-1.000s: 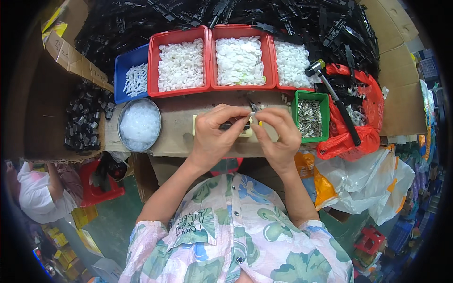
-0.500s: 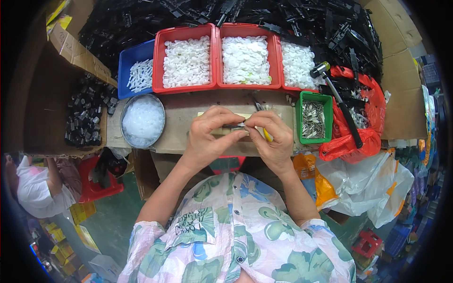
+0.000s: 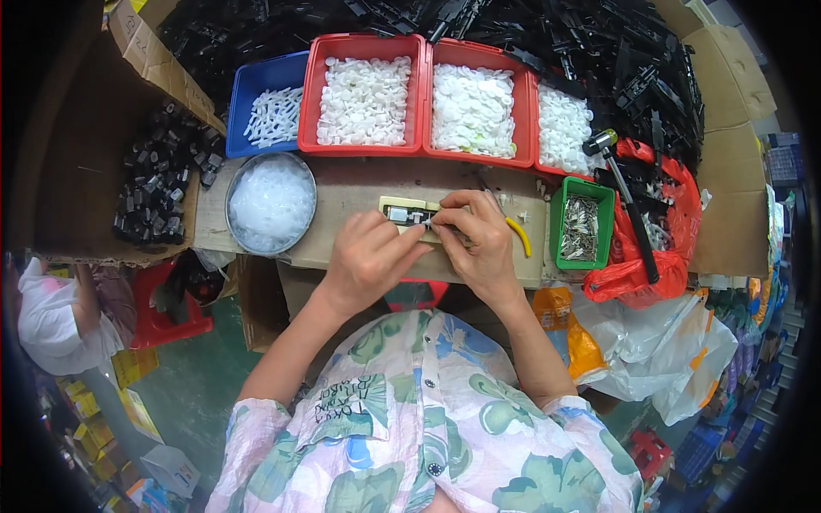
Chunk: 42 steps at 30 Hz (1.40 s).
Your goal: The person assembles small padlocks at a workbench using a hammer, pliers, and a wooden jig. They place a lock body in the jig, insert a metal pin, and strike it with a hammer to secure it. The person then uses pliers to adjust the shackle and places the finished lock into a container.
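A cardboard box of black parts is sitting at the far left. Beside it a blue bin and a round steel bowl are holding white pieces. On the bench, the left hand is curling its fingers against a small part on a pale jig. The right hand is meeting it there, fingertips pinching the same part; a yellow-handled tool is poking out beside it. Red bins are lying behind. Further right, a green bin is holding metal bits, and a hammer is resting on a red bag.
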Motion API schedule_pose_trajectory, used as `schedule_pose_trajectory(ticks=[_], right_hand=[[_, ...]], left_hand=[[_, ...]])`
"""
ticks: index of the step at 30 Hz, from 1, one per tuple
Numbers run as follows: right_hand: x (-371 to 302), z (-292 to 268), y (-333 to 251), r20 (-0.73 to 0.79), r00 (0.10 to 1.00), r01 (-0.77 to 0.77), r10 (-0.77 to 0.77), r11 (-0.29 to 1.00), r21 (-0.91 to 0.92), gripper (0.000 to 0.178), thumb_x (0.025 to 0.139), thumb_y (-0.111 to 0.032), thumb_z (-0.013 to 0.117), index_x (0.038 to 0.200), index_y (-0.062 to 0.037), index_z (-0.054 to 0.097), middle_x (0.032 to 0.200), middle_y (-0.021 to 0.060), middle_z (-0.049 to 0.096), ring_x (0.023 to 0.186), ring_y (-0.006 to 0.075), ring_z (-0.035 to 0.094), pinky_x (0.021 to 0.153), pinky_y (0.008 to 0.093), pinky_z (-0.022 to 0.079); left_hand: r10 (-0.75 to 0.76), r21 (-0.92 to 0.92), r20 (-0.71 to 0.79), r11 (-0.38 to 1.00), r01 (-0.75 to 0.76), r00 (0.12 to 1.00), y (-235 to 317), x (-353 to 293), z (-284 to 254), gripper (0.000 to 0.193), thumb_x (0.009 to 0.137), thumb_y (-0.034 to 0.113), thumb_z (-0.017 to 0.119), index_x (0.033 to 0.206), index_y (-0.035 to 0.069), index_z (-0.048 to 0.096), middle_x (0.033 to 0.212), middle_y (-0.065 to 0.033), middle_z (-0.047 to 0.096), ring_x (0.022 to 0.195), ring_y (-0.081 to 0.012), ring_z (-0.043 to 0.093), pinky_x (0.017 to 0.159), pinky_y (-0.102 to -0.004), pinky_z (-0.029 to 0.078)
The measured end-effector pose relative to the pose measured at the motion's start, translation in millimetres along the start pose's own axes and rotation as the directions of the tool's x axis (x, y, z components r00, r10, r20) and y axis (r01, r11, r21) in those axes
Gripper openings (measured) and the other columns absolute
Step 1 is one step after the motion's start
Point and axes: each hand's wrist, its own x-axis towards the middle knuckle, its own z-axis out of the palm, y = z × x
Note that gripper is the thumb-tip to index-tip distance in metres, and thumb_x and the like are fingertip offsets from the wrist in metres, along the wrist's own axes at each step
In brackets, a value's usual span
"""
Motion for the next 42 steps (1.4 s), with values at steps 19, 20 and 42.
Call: schedule_pose_trajectory(ticks=[19,20,42], right_hand=[[2,4,7,0.08,0.993,0.094,-0.088,0.993,-0.075,0.01,0.078,-0.005,0.071,0.088,-0.0044,0.068,0.098,0.0058,0.062,0.098,0.0259,0.058,0.079,0.0403,0.043],[1,4,7,0.079,0.994,0.085,-0.079,0.994,-0.069,0.01,0.079,-0.006,0.07,0.089,-0.0046,0.068,0.098,0.006,0.062,0.098,0.0261,0.058,0.08,0.0402,0.043],[3,-104,49,0.434,0.898,0.208,0.067,0.805,-0.556,0.002,0.082,-0.006,0.063,0.083,-0.0068,0.065,0.084,0.0095,0.058,0.09,0.0284,0.06,0.077,0.0428,0.045]], left_hand=[[0.273,0.342,0.276,0.868,-0.359,0.922,-4,0,-3,0.03,0.079,0.011,0.073,0.108,0.002,0.073,0.066,-0.0008,0.051,0.069,-0.0194,0.053,0.063,-0.035,0.039],[0.293,0.346,0.287,0.856,-0.384,0.912,-5,0,-3,0.03,0.079,0.01,0.072,0.108,0.001,0.073,0.066,-0.0013,0.053,0.069,-0.0196,0.053,0.063,-0.0347,0.039],[0.182,0.181,0.245,0.957,-0.229,0.952,8,7,-7,0.031,0.077,0.008,0.076,0.107,0.001,0.07,0.068,-0.0034,0.053,0.071,-0.0222,0.053,0.07,-0.0379,0.043]])
